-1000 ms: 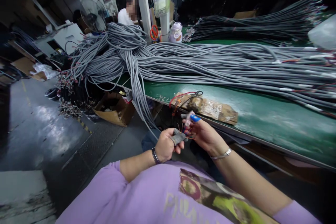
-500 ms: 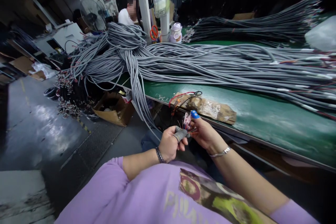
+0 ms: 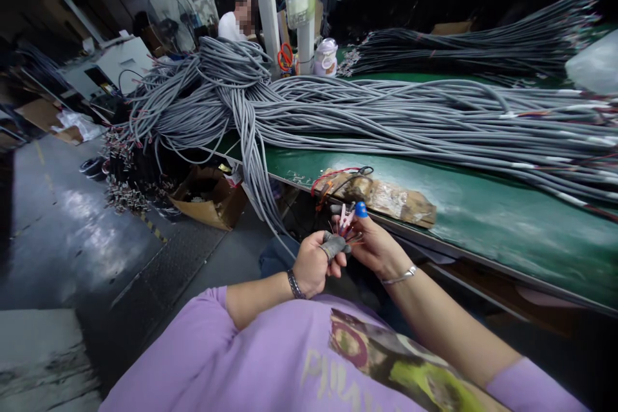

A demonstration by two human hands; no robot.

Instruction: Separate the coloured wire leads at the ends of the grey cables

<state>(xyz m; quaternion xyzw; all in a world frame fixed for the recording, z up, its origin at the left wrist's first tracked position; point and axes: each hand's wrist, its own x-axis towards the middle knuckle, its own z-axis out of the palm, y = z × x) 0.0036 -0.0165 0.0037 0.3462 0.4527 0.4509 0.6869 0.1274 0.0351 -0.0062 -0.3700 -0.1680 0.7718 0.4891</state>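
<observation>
My left hand [image 3: 311, 264], its thumb covered in grey, is closed around the end of a grey cable. Thin stripped wires [image 3: 356, 239] fan out from that grip, several of them orange or red. My right hand [image 3: 375, 243], with a blue cover on the thumb, is closed at the same spot. A small pink clip [image 3: 344, 216], shaped like a clothes peg, stands between my hands, beside the right thumb and against the wires. The right fingertips are partly hidden, so their exact hold on the clip is unclear.
A green bench [image 3: 483, 196] carries long grey cables [image 3: 367, 117], some draping over the front edge. A taped cardboard piece [image 3: 393, 199] lies near that edge. Dark cables [image 3: 463, 45] lie behind. A cardboard box [image 3: 205, 203] sits below, left. A person [image 3: 232, 26] is at the back.
My right hand has shifted slightly left and turned, and the pink clip shows more upright with its two prongs visible. My left hand keeps its hold on the cable.
</observation>
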